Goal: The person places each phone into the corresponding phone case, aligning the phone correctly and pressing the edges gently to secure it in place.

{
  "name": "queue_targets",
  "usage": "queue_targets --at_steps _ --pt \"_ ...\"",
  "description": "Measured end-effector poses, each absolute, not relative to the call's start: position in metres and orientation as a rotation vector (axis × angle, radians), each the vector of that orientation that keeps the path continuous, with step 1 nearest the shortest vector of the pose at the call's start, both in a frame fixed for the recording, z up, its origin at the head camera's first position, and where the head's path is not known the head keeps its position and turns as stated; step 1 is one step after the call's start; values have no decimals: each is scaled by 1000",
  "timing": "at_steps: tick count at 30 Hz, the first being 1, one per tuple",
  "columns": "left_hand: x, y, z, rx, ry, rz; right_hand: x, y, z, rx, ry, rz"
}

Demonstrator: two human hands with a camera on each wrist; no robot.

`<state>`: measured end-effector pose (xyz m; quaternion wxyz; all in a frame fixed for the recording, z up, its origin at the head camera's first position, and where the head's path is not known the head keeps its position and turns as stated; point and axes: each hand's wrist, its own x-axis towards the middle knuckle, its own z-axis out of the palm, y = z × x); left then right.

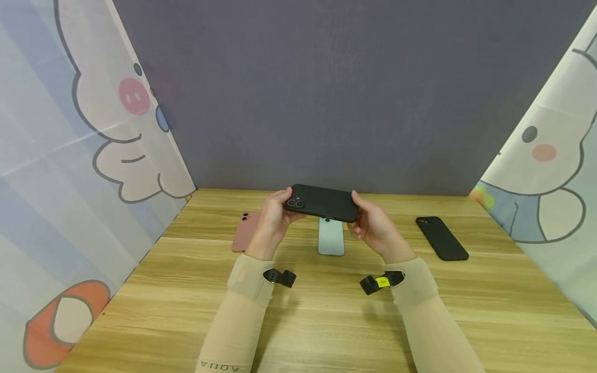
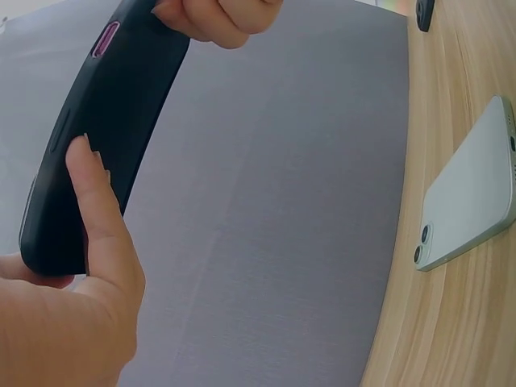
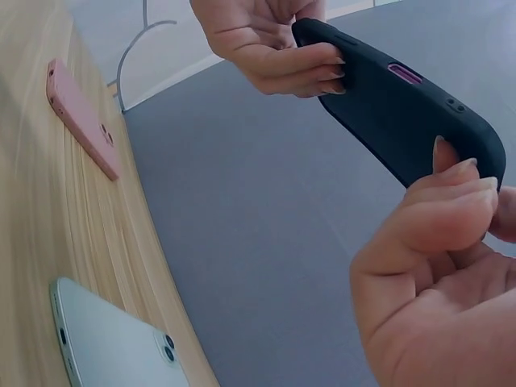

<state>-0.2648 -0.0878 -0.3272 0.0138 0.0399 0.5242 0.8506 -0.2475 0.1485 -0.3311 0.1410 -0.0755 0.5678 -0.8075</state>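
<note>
A phone in a black case (image 1: 324, 202) is held up level above the table, its camera end to the left. My left hand (image 1: 275, 216) grips the camera end, and my right hand (image 1: 377, 228) grips the other end between thumb and fingers. Through a slot in the case's long edge, a strip of pink-purple shows in both wrist views. Below the held phone, a pale green phone (image 1: 331, 239) lies on the table with its back up. A pink phone (image 1: 244, 233) lies beside my left hand and is partly hidden by it.
To the right, a black phone case (image 1: 441, 238) with a camera cutout lies on the wooden table (image 1: 322, 321). A dark grey panel (image 1: 322, 93) stands behind the table. Curtains with cartoon prints (image 1: 42, 155) hang at both sides.
</note>
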Motion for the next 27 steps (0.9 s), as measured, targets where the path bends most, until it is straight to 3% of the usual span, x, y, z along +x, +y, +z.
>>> queue_targets --at_steps 27 --pt "-264 -92 -328 186 1668 2620 -245 148 -329 -181 1569 -2368"
